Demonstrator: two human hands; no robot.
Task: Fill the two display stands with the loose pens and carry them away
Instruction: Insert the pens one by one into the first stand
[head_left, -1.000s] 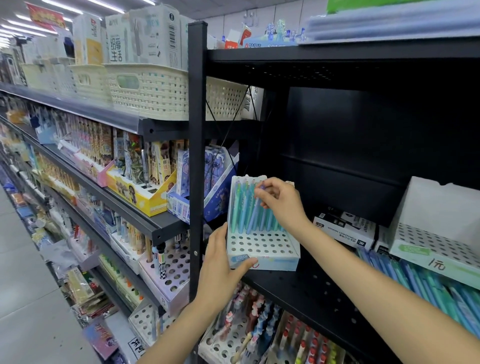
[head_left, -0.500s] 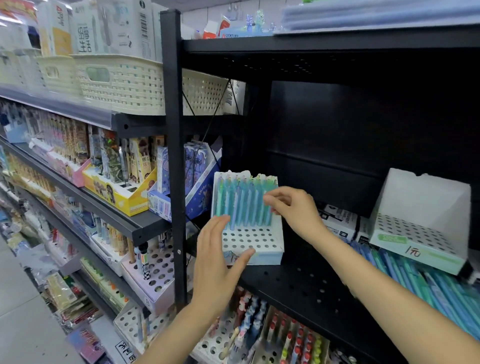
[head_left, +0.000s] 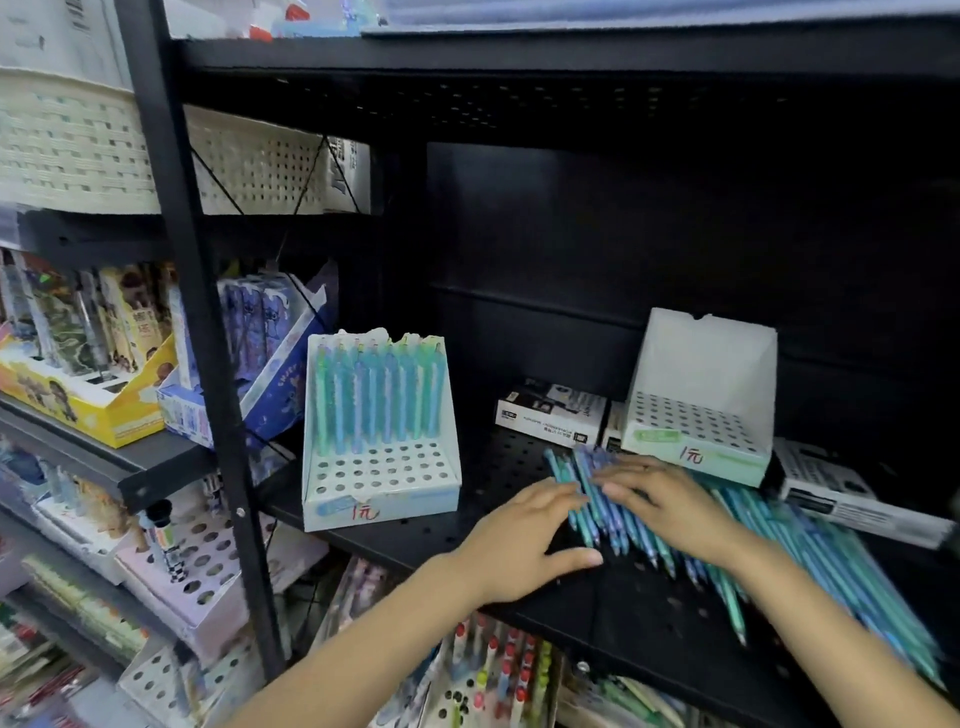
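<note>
both hands (head_left: 597, 512) flat, fingers extended

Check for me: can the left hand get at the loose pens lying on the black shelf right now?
Probably yes. The left hand already lies at the near end of the loose pens, fingers straight, beside the right hand resting on them. Nothing stands between; the part-filled stand sits off to its left.

A: What's on the black shelf (head_left: 415, 540) at back?
B: Small b/w boxes (head_left: 550, 413), lying flat.
A: And left?
B: Cream baskets (head_left: 72, 150) up top, yellow box (head_left: 88, 410) w/ blue box (head_left: 280, 384) beside it
</note>
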